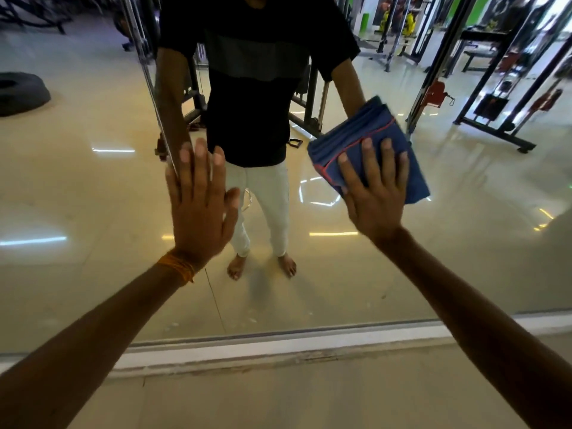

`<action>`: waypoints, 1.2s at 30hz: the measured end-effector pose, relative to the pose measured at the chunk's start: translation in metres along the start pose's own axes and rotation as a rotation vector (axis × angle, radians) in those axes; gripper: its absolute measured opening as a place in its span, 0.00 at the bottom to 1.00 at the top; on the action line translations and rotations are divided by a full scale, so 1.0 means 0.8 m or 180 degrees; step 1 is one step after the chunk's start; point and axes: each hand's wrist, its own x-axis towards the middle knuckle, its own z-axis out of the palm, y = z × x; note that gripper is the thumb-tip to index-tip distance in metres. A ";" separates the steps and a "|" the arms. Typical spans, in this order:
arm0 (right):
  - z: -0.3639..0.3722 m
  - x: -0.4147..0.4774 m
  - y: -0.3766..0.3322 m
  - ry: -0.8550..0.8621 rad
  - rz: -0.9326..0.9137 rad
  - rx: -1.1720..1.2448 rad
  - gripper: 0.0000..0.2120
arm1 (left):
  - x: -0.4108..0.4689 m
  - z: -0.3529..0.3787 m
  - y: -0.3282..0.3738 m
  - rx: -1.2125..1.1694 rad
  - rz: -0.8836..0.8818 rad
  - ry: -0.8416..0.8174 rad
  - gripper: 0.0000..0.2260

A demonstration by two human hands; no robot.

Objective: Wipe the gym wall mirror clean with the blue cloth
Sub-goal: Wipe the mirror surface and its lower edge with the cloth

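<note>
- My left hand (198, 209) lies flat and open against the mirror (93, 187), fingers spread, gripping nothing; an orange thread band (179, 267) circles that wrist.
- My right hand (376, 193) is spread open too, palm pressing the blue cloth (383, 134) onto the glass (folded into a thick pad, with a red stitched edge).
- The cloth sits right of centre on the mirror, well above its lower frame (278, 345).
- Faint specks show on the glass near the bottom edge, possibly smudges; the blur makes it hard to say.
- Reflected gym machines (483, 88) stand on a glossy floor.
</note>
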 end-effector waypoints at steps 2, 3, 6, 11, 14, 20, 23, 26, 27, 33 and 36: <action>0.010 -0.051 -0.018 -0.0309 -0.0575 0.0193 0.37 | -0.024 0.004 0.021 -0.0026 -0.0063 -0.0165 0.36; 0.013 -0.088 -0.023 -0.0605 -0.1116 0.0271 0.37 | -0.028 0.006 0.026 0.0011 -0.0120 -0.0156 0.36; 0.007 -0.136 0.005 -0.1024 -0.2142 0.0155 0.36 | -0.024 0.014 0.030 0.0167 -0.0238 -0.0083 0.37; 0.008 -0.054 0.014 -0.0078 -0.0457 0.0218 0.35 | -0.057 0.026 0.038 -0.0025 0.0335 -0.0281 0.30; 0.026 -0.088 -0.042 -0.0134 -0.0227 0.0269 0.38 | -0.072 0.048 0.041 0.0206 0.0463 -0.0189 0.30; 0.019 -0.141 -0.033 -0.0619 -0.1565 0.0411 0.36 | -0.080 0.066 0.035 0.0458 0.0431 0.0078 0.30; 0.016 -0.052 -0.009 -0.0024 -0.0462 0.0318 0.29 | -0.080 0.066 0.038 0.0513 0.0464 0.0111 0.29; 0.017 -0.035 -0.026 0.0080 -0.0043 0.0154 0.38 | -0.077 0.061 0.039 0.0445 0.0460 0.0031 0.29; 0.020 -0.055 -0.036 -0.0132 -0.0341 0.0171 0.41 | -0.077 0.057 0.039 0.0434 0.0464 -0.0039 0.30; 0.005 -0.025 -0.017 -0.0296 -0.1397 0.0236 0.38 | -0.063 0.022 0.029 0.0103 0.0592 -0.0247 0.29; 0.000 0.066 -0.020 0.0469 -0.0257 0.0201 0.23 | -0.042 0.002 0.002 0.0138 0.0221 0.0014 0.28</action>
